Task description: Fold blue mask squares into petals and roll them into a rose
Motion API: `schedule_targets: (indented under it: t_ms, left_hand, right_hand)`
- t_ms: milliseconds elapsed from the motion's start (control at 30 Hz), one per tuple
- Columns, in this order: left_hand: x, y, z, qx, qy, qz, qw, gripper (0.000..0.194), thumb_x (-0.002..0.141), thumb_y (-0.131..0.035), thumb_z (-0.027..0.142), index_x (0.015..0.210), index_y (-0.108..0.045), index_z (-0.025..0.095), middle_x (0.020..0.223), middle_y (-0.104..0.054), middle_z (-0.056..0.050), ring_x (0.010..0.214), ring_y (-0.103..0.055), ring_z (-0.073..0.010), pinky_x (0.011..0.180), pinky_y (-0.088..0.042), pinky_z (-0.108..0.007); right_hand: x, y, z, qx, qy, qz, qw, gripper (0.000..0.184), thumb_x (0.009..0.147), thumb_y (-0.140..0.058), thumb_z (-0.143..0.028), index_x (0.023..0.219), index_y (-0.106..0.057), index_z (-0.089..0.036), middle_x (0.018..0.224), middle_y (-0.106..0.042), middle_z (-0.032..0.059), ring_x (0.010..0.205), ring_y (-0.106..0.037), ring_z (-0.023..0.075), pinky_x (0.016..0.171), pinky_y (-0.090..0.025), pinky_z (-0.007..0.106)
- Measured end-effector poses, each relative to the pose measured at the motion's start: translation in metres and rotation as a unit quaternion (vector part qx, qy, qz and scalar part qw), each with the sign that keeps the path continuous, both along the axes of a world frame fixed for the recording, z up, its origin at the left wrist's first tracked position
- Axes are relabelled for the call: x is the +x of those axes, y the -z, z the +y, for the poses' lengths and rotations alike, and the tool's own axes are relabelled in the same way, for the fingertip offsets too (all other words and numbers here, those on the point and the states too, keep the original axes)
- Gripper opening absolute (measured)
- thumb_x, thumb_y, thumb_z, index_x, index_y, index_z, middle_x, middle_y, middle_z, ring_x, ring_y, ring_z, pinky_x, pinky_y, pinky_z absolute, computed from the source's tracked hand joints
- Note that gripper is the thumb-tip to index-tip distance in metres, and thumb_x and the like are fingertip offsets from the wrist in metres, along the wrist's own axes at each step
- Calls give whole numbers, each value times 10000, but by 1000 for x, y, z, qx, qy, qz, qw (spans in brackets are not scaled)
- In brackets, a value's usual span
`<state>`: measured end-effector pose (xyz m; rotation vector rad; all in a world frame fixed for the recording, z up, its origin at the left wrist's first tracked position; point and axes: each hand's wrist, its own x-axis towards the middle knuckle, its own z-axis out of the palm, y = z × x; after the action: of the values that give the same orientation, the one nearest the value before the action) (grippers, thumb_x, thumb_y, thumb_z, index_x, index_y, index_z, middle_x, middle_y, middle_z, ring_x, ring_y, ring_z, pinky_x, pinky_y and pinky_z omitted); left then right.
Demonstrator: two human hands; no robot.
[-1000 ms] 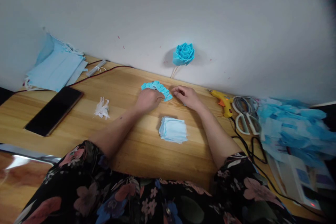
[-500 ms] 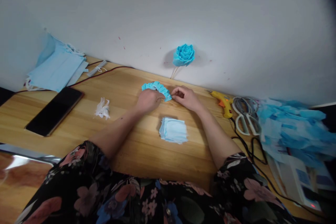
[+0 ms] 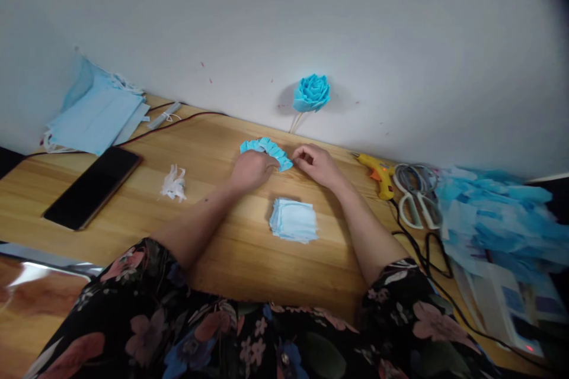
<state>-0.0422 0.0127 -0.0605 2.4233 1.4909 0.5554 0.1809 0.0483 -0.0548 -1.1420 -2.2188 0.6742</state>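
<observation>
A curved row of overlapping bright blue petals (image 3: 267,145), apparently cut from thin cloth, lies on the wooden table. My left hand (image 3: 252,170) is closed over the row's near side, thumb and finger gripping the petal at its right end. Just beyond that end, my right hand (image 3: 316,164) has its fingers curled into a pinch, the tips close to the petal's corner; whatever they hold is too small to make out. Below both hands sits a stack of pale blue cloth squares (image 3: 294,220). Behind them, a finished blue flower (image 3: 312,93) on thin stems leans at the wall.
To the right are a yellow glue gun (image 3: 377,174), white-handled scissors (image 3: 418,208), a black cord (image 3: 413,243) and a heap of blue scraps (image 3: 498,213). On the left lie face masks (image 3: 98,112), a phone (image 3: 93,188) and white scraps (image 3: 173,182).
My right hand has shifted slightly right and up, away from the end petal. The end petal's right edge has moved a little. My left hand stays in place.
</observation>
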Motion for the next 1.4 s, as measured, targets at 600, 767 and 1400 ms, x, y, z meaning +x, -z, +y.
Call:
schedule_targets:
  t_ms: [600, 767, 1400]
  left_hand:
    - [1, -2, -1, -2, -8, 1, 1000, 365, 882, -479, 163, 1027, -802, 251, 1029, -787, -61, 935, -713, -210, 819, -528, -297]
    - [2, -3, -2, 1, -7, 16, 1000, 374, 892, -468, 164, 1033, -800, 260, 1044, -786, -53, 938, -713, -208, 810, -525, -297]
    - [1, 0, 0, 0, -9, 10, 1000, 378, 871, -464, 160, 1006, -805, 255, 1016, -788, -60, 916, -713, -214, 800, -522, -309]
  right_hand:
    - [-3, -3, -1, 10, -8, -28, 1000, 84, 840, -596, -178, 860, -670, -213, 851, -711, 33, 767, -596, 187, 708, -414, 305]
    - [-7, -3, -4, 23, -18, -39, 999, 50, 846, -627, -193, 864, -670, -211, 876, -713, 40, 802, -601, 194, 731, -420, 309]
    - [1, -3, 1, -28, 8, -15, 999, 125, 844, -559, -220, 884, -677, -207, 837, -728, 17, 699, -597, 160, 676, -424, 284]
